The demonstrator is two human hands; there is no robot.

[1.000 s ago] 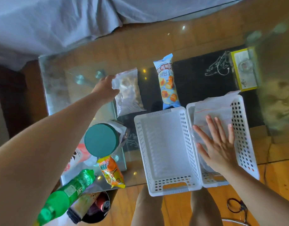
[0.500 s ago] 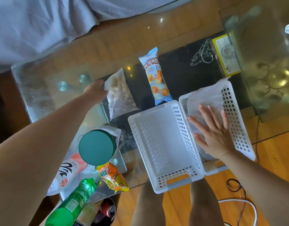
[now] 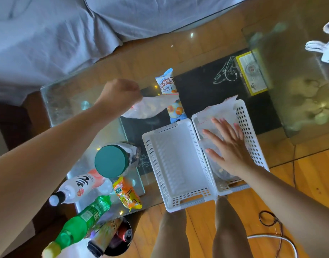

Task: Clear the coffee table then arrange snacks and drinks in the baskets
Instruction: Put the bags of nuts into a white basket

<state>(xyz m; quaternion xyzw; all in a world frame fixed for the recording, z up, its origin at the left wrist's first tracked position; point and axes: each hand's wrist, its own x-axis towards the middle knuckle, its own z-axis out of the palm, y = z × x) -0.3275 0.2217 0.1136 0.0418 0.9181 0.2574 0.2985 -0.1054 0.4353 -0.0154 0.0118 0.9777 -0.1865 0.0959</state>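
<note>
Left hand, centre-left of frame: grip closed on one end of a clear snack bag, which hangs partly lifted over the glass counter. Right hand, centre-right: grip open, palm flat on a clear bag lying in the right white basket. Left white basket stands touching it, nothing visible inside. Blue snack packet lies just above the baskets, partly behind the lifted bag. Lower left: green-lidded jar, orange snack packet, white bottle, green bottle.
</note>
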